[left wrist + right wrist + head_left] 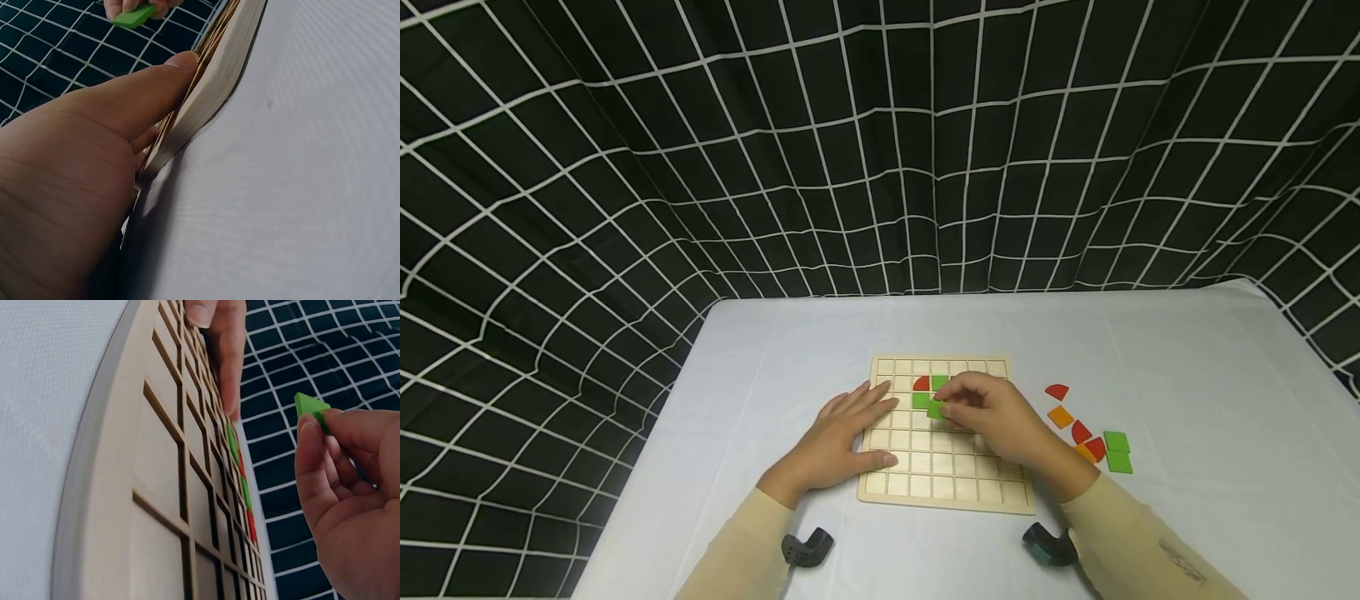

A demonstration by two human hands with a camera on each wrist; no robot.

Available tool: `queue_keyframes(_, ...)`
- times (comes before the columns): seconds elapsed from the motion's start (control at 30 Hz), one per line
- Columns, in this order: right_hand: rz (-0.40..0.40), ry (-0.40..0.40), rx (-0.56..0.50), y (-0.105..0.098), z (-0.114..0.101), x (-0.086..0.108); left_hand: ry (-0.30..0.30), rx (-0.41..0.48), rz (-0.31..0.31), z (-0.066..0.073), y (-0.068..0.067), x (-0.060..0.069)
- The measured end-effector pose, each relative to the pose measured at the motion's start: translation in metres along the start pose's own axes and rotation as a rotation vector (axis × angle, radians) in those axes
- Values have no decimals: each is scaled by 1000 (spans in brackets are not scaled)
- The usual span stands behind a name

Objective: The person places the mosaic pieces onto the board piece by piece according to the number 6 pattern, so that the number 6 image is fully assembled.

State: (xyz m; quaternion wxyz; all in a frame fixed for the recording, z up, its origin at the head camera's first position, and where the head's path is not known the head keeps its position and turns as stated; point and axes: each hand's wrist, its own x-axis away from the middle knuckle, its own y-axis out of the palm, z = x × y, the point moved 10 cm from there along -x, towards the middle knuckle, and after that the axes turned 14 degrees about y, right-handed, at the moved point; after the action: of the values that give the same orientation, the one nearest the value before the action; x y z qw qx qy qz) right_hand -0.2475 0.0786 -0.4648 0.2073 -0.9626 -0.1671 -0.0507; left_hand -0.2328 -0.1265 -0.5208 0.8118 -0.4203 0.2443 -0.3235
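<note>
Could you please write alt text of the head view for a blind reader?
A person's right hand pinches a green tile above a wooden grid board bearing red and green pieces, while the left hand rests on the board's left edge. Loose red, orange and green pieces lie to the right on a white surface.

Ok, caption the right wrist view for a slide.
Right hand pinching a green tile, left hand resting on the board.
</note>
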Motion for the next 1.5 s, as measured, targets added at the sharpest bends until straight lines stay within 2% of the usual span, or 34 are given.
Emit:
queue_keyframes(0.27,-19,18,-23,12,-2,-8,11,2,4,0,0,-1)
queue_keyframes(0.6,-18,57,5,22,9,-18,9,4,0,2,0,-2)
queue_keyframes(0.83,1,68,97,26,16,-22,11,1,-1,3,0,-3)
queue_keyframes(1.1,6,67,132,29,22,-21,-4,0,-1,0,0,-1)
queue_keyframes(1.5,44,9,160,29,21,-22,5,-6,-7,0,0,-1)
